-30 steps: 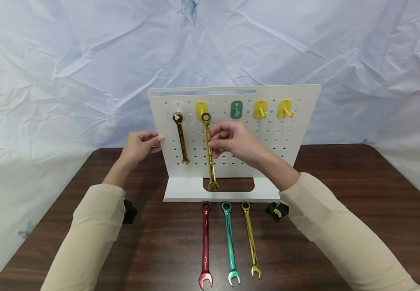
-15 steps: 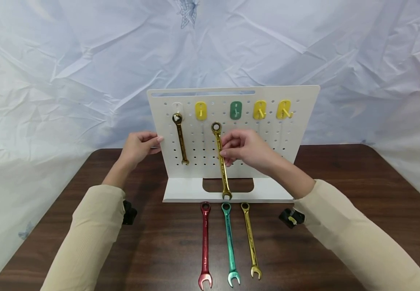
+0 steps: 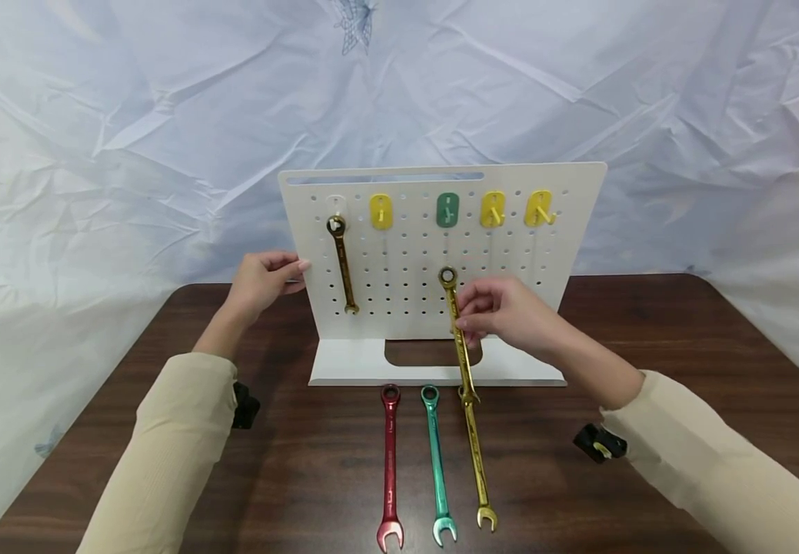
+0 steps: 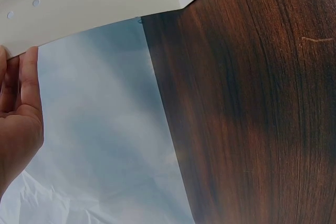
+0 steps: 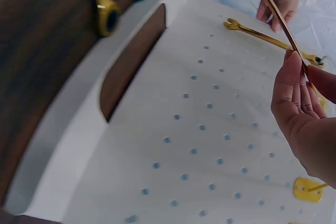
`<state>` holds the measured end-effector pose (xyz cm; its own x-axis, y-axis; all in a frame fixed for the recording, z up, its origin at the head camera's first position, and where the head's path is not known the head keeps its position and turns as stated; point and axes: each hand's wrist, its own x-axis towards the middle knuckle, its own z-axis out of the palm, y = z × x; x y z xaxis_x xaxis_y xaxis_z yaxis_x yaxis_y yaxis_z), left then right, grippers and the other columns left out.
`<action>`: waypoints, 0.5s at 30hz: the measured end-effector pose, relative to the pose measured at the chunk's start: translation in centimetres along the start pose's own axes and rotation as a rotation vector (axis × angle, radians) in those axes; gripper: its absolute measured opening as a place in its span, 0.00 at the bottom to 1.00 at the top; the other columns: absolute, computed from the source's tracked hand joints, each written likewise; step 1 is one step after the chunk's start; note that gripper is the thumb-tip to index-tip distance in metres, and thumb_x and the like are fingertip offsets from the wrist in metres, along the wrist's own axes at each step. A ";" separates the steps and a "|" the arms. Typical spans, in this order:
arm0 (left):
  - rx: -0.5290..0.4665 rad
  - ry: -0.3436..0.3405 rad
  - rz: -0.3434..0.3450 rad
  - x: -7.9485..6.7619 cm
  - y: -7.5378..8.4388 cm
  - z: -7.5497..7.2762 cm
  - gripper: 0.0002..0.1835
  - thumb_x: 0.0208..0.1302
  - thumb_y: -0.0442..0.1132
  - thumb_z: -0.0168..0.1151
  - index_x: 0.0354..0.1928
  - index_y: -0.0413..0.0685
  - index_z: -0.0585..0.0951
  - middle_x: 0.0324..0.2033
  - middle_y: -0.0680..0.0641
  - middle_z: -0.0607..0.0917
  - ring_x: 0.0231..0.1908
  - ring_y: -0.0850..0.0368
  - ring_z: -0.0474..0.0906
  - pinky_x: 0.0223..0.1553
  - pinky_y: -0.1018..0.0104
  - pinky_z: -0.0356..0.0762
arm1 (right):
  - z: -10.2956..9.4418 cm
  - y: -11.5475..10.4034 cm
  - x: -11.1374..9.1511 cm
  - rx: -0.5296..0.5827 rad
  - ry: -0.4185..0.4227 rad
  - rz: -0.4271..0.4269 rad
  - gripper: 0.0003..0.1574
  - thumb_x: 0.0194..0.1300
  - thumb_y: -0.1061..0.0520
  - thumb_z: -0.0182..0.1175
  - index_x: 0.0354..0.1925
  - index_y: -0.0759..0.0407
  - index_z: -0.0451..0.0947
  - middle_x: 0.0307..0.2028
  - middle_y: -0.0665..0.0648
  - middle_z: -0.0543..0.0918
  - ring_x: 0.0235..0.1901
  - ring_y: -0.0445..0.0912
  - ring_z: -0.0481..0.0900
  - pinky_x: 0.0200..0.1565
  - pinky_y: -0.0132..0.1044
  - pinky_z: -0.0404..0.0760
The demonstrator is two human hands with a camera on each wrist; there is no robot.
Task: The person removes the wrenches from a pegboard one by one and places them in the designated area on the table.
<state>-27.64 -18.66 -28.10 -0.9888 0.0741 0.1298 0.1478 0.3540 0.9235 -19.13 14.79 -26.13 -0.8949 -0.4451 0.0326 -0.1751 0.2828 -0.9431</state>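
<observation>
My right hand (image 3: 506,312) pinches a gold combination wrench (image 3: 464,354) by its shaft, between thumb and fingers. The wrench is in front of the white pegboard (image 3: 413,250), ring end up and tilted; its lower end overlaps another gold wrench (image 3: 477,462) in the head view. With my left hand (image 3: 261,278) I hold the board's left edge; the left wrist view has those fingers (image 4: 30,80) at the board's edge. A darker gold wrench (image 3: 344,269) hangs from a white hook (image 3: 336,205) at the board's upper left.
On the brown table (image 3: 288,477) before the board lie a red wrench (image 3: 390,462) and a green wrench (image 3: 438,462), left of the lying gold one. Bare hooks on the board include a yellow one (image 3: 381,211), a green one (image 3: 447,209) and two more yellow at right.
My right hand has drawn the gold wrench away from the left yellow hook, down and to the right. My left hand has stayed at the board's edge.
</observation>
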 end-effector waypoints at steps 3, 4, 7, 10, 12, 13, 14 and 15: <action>0.001 -0.004 0.004 -0.1 0.1 0.0 0.19 0.63 0.40 0.59 0.48 0.29 0.77 0.40 0.40 0.77 0.34 0.62 0.76 0.43 0.67 0.81 | -0.3 1.0 -0.9 0.006 -0.010 0.032 0.07 0.60 0.72 0.55 0.38 0.75 0.69 0.27 0.63 0.79 0.25 0.49 0.78 0.32 0.45 0.85; 0.000 -0.005 0.005 -0.1 0.1 0.0 0.19 0.63 0.40 0.59 0.48 0.29 0.77 0.40 0.40 0.77 0.34 0.62 0.76 0.43 0.67 0.81 | -0.4 1.4 -1.1 0.007 -0.013 0.041 0.07 0.60 0.72 0.55 0.38 0.75 0.69 0.27 0.63 0.79 0.25 0.49 0.79 0.32 0.45 0.85; 0.001 -0.009 0.009 -0.1 0.2 0.1 0.19 0.63 0.40 0.58 0.48 0.29 0.77 0.40 0.39 0.77 0.34 0.61 0.76 0.43 0.68 0.81 | -0.7 2.5 -1.9 0.028 -0.016 0.068 0.07 0.59 0.73 0.55 0.37 0.77 0.68 0.27 0.63 0.79 0.24 0.48 0.79 0.32 0.45 0.85; -0.001 -0.012 0.009 -0.1 0.1 0.0 0.19 0.63 0.40 0.58 0.48 0.29 0.77 0.40 0.40 0.77 0.34 0.62 0.76 0.43 0.68 0.81 | -0.9 3.3 -2.8 0.046 -0.026 0.090 0.09 0.59 0.73 0.55 0.37 0.78 0.67 0.26 0.62 0.79 0.23 0.48 0.79 0.31 0.45 0.85; -0.004 -0.014 0.010 0.0 0.0 0.0 0.19 0.63 0.40 0.58 0.48 0.29 0.77 0.40 0.40 0.77 0.34 0.62 0.76 0.43 0.69 0.81 | -1.0 3.8 -3.3 0.061 -0.036 0.106 0.09 0.58 0.73 0.56 0.37 0.78 0.67 0.25 0.61 0.78 0.23 0.48 0.78 0.31 0.44 0.85; -0.006 -0.014 0.010 0.0 0.0 0.0 0.20 0.63 0.40 0.59 0.49 0.29 0.77 0.40 0.40 0.77 0.34 0.62 0.76 0.42 0.69 0.81 | -1.0 4.0 -3.6 0.070 -0.040 0.113 0.10 0.58 0.73 0.56 0.37 0.78 0.66 0.25 0.61 0.78 0.23 0.48 0.78 0.30 0.43 0.85; -0.007 -0.015 0.010 0.0 0.0 0.0 0.20 0.63 0.40 0.59 0.49 0.29 0.76 0.40 0.40 0.77 0.34 0.62 0.76 0.42 0.69 0.81 | -1.1 4.2 -3.9 0.078 -0.046 0.122 0.10 0.58 0.73 0.56 0.37 0.78 0.66 0.25 0.61 0.78 0.23 0.48 0.78 0.30 0.44 0.85; -0.009 -0.015 0.010 0.0 0.0 0.0 0.20 0.63 0.40 0.59 0.49 0.29 0.76 0.40 0.40 0.77 0.34 0.63 0.76 0.42 0.69 0.81 | -1.1 4.4 -4.2 0.088 -0.050 0.128 0.10 0.58 0.73 0.56 0.37 0.79 0.66 0.25 0.61 0.78 0.23 0.48 0.78 0.30 0.43 0.85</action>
<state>-27.66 -18.70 -28.11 -0.9867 0.0915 0.1340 0.1576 0.3447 0.9254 -16.61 18.85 -30.01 -0.8854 -0.4530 -0.1040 -0.0227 0.2655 -0.9638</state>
